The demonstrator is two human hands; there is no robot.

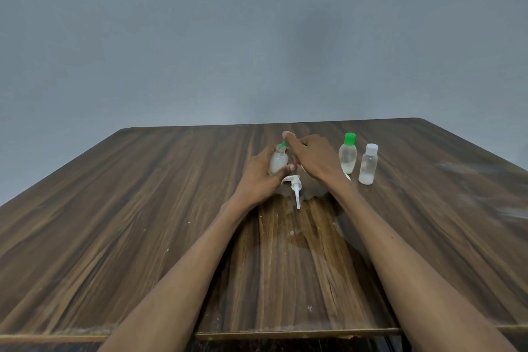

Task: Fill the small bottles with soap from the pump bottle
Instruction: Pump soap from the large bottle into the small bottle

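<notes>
Head view | my left hand (261, 177) grips small bottle (278, 161) | my right hand (310, 158) pinches its green cap (283, 145) | pump head (295, 187) at 6 o'clock

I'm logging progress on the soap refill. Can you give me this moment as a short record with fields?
left hand: grips small bottle, tilted
right hand: pinches green cap at that bottle's top
pump head: lying on table, detached
green-capped bottle: upright, capped, partly filled
white-capped bottle: upright, capped, partly filled
pump bottle body: hidden

Pump bottle (310, 184) mostly hidden behind right hand (313, 158); forearms cut off below
</notes>
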